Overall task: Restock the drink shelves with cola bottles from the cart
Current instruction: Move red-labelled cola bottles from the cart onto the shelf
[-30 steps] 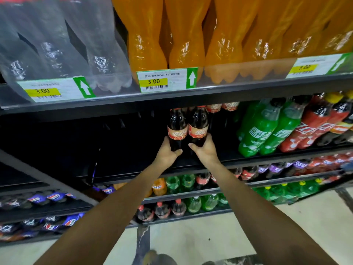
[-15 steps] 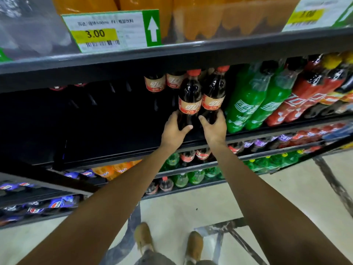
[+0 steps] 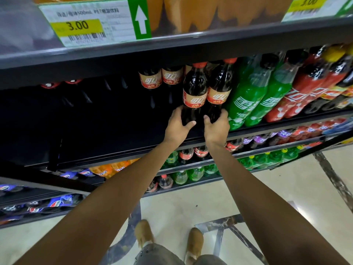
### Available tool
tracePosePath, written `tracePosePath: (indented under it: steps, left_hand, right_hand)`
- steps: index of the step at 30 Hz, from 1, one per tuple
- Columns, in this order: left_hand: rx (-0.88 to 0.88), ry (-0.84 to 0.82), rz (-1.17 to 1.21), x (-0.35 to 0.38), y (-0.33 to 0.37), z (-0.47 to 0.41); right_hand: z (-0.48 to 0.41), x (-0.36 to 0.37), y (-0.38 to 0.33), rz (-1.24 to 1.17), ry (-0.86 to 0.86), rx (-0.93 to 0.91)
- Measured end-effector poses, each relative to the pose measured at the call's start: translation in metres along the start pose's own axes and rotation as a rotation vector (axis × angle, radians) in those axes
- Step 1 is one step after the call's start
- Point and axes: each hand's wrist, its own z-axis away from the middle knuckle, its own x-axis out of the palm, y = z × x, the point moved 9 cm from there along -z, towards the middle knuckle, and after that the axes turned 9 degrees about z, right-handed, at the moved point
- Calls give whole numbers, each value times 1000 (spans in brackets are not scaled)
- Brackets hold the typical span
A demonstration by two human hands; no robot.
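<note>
Though standing right at the shelf front, hard to see the bases of the two colas: covered by fingers. Grips the left cola low on its body with the left hand, thumb curled across the front. Clasps the right cola the same way with the right hand. Both standing on the dark shelf, touching side by side, just left of the green bottles. Behind and to the left, back colas with caps cut off by the shelf above. Further left, only black shapes and two red patches in deep shadow. Tops of the orange bottles lost above the frame; red bottles at right blurred.

Clear glossy plastic, dark liquid, rounded shoulders, pinched waists, red screw caps. Matte dark metal for the shelf.

Red-and-cream label on each cola, white Chinese characters, too soft to read in full. White script on the greens. On the tag overhead: "3.00" on yellow, "500mL", a barcode, a white arrow on green pointing up.
</note>
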Motion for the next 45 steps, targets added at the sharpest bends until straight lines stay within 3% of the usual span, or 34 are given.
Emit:
tracePosePath:
  steps: [9, 17, 27, 37, 45]
  left_hand:
    - [5, -23, -52, -3, -2, -4]
    - [4, -27, -43, -4, -6, -9]
    - [-9, -13, -26, -1, -3, -17]
    - [-26, -7, -13, 2, -1, -19]
    - [-26, 105, -16, 0, -1, -24]
  right_hand:
    - [3, -1, -4, 140, 57, 5]
    - [8, 6, 9, 11, 95, 210]
    - [3, 10, 16, 27, 88, 310]
    - [-5, 12, 12, 106, 113, 296]
    - [-13, 13, 16, 122, 116, 301]
